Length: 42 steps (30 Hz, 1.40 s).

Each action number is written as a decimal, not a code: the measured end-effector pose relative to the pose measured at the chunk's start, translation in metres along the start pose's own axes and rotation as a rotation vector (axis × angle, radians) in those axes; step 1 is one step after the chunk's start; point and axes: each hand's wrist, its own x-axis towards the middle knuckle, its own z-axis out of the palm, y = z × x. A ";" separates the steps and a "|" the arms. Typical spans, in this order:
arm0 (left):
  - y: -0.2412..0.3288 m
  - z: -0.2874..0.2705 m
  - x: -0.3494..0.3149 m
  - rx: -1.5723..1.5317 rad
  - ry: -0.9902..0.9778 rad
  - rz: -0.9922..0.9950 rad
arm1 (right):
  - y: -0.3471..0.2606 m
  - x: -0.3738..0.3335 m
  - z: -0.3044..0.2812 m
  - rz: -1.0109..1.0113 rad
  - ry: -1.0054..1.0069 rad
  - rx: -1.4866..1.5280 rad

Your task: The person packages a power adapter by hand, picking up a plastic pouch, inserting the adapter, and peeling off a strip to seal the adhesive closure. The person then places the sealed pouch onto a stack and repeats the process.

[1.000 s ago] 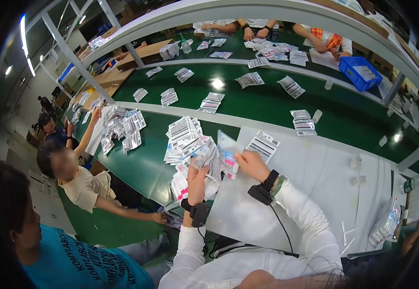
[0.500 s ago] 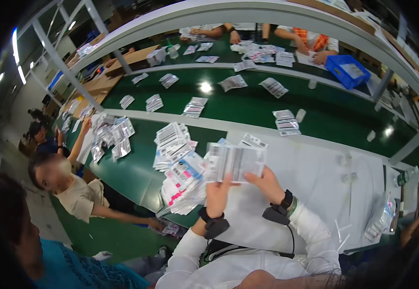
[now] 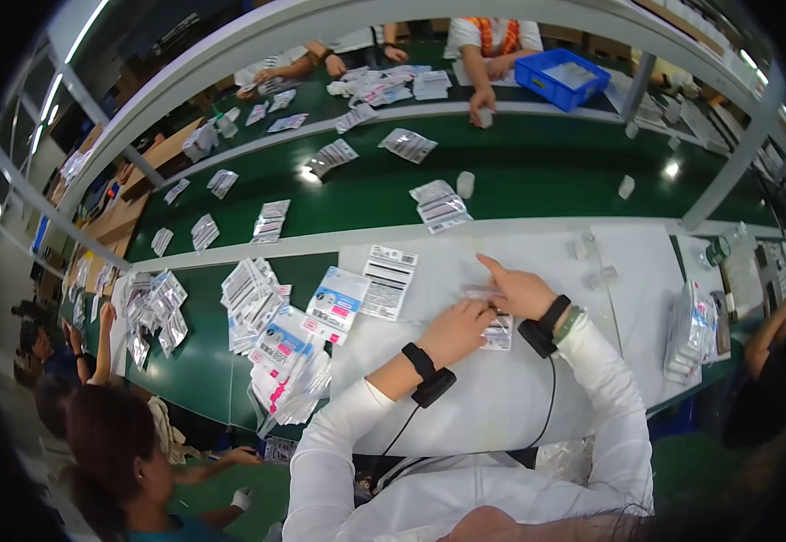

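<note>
Both my hands meet low over the white work surface (image 3: 583, 397). Under them is a small printed packet (image 3: 499, 334), silvery white with dark print and mostly covered. My left hand (image 3: 458, 327) bends its fingers over the packet's left side. My right hand (image 3: 524, 294) closes on its upper part with the index finger stuck out; a pinkish clear edge shows beneath. To the left lie a white printed packet (image 3: 388, 283) and a blue and white packet (image 3: 336, 303). Beside them is a heap of similar flat packets (image 3: 289, 361).
Silvery pouches (image 3: 271, 221) and small whitish cylinders (image 3: 465, 185) are spread over the green belt (image 3: 348, 199) beyond. A blue bin (image 3: 563, 79) stands at the far side near co-workers. Stacked packets (image 3: 691, 330) sit at right; a pouch pile (image 3: 154, 312) lies at left.
My hands have come down and right from a raised printed packet to the small one on the surface. Flat packets now lie to their left. A co-worker's hand has reached a cylinder across the belt.
</note>
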 end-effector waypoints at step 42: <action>0.005 0.029 0.009 0.266 0.039 -0.049 | 0.044 -0.016 0.010 -0.467 -0.127 -0.016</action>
